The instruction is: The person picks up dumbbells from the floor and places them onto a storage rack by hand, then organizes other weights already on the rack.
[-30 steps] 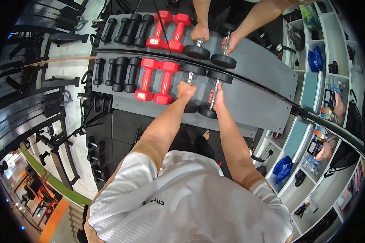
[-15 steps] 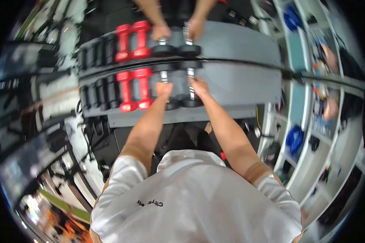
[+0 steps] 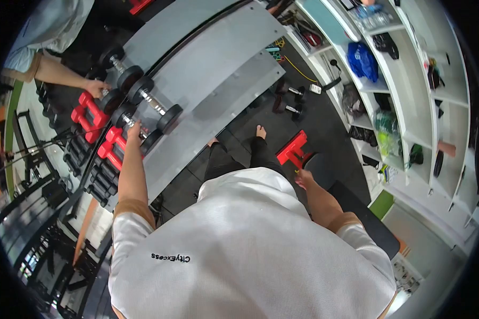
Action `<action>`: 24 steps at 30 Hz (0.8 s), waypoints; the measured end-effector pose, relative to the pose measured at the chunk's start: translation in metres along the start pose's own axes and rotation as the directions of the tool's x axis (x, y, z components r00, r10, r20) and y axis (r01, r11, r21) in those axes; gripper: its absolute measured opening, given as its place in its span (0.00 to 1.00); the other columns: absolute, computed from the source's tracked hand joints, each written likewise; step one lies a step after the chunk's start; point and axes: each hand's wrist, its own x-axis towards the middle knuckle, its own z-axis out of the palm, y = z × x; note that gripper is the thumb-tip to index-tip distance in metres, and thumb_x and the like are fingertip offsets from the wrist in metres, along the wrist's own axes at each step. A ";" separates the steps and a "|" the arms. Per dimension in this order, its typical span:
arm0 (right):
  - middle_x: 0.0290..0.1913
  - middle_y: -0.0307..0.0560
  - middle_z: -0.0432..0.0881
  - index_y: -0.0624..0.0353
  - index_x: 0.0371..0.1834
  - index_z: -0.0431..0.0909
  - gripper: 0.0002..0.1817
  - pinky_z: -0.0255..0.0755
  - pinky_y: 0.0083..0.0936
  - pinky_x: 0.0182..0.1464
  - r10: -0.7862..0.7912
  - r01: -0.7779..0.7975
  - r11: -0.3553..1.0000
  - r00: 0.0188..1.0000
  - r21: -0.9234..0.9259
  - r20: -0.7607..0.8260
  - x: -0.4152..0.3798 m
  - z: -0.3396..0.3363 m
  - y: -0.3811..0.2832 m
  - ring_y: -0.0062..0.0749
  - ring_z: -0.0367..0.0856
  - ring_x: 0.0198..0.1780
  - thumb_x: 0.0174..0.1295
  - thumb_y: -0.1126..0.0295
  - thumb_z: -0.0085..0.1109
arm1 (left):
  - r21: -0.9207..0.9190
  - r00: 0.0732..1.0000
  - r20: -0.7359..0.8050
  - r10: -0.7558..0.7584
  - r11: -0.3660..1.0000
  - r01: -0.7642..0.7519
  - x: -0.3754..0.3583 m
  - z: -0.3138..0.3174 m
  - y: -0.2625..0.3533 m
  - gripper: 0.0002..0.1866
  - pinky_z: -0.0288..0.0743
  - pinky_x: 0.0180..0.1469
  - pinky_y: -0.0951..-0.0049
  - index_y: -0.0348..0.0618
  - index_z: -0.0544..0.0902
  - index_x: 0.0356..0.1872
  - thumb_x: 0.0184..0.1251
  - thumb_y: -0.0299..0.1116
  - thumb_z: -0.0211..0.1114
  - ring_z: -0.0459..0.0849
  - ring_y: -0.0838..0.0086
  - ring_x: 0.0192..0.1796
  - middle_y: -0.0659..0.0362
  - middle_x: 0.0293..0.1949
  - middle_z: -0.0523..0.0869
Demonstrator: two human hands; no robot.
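The left hand (image 3: 134,129) is closed round a black-and-chrome metal dumbbell (image 3: 125,116), and a red metal frame (image 3: 293,149) stands just beyond the half-curled right hand (image 3: 304,179) (its hold unclear).

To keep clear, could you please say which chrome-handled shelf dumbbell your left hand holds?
The dumbbell right beside the red pair; the other chrome-handled one is unheld.

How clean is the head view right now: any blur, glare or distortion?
Head view: shirt lettering reads crisply, so little motion blur; the chrome dumbbell handle beside the left hand glints; fisheye bows the white shelves, edges fall to black; a mirror doubles the grey rack.
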 end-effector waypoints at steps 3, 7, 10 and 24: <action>0.37 0.45 0.81 0.53 0.39 0.72 0.16 0.71 0.32 0.39 0.171 -0.173 0.982 0.985 0.075 0.029 -0.037 -0.047 0.038 0.33 0.79 0.36 0.59 0.56 0.41 | 0.578 0.867 -0.349 0.357 0.810 -0.101 0.013 -0.020 -0.014 0.27 0.73 0.41 0.61 0.32 0.77 0.37 0.52 0.51 0.63 0.81 0.57 0.38 0.45 0.33 0.81; 0.42 0.45 0.80 0.53 0.46 0.71 0.18 0.69 0.33 0.47 0.138 -0.155 0.965 0.986 0.213 0.094 -0.016 -0.080 0.069 0.33 0.78 0.44 0.61 0.57 0.38 | 0.779 0.298 -0.223 0.928 0.353 -0.518 -0.164 0.039 -0.026 0.17 0.72 0.44 0.63 0.33 0.77 0.37 0.53 0.38 0.61 0.80 0.58 0.38 0.47 0.33 0.81; 0.40 0.45 0.80 0.54 0.43 0.72 0.16 0.72 0.28 0.43 0.019 -0.083 0.953 0.976 0.290 0.217 0.005 -0.092 0.066 0.30 0.79 0.42 0.62 0.59 0.38 | 0.597 0.557 0.170 0.813 0.365 -0.714 -0.234 0.077 -0.106 0.08 0.73 0.37 0.68 0.38 0.78 0.33 0.57 0.32 0.56 0.79 0.64 0.31 0.52 0.28 0.80; 0.22 0.34 0.75 0.53 0.32 0.79 0.09 0.64 0.19 0.19 -0.004 0.553 0.688 0.651 -0.470 0.759 0.017 -0.129 -0.067 0.19 0.69 0.19 0.51 0.63 0.55 | 0.708 0.816 0.527 -0.238 0.654 -0.267 -0.396 0.170 -0.278 0.11 0.73 0.34 0.75 0.38 0.84 0.32 0.50 0.33 0.58 0.81 0.72 0.32 0.55 0.30 0.84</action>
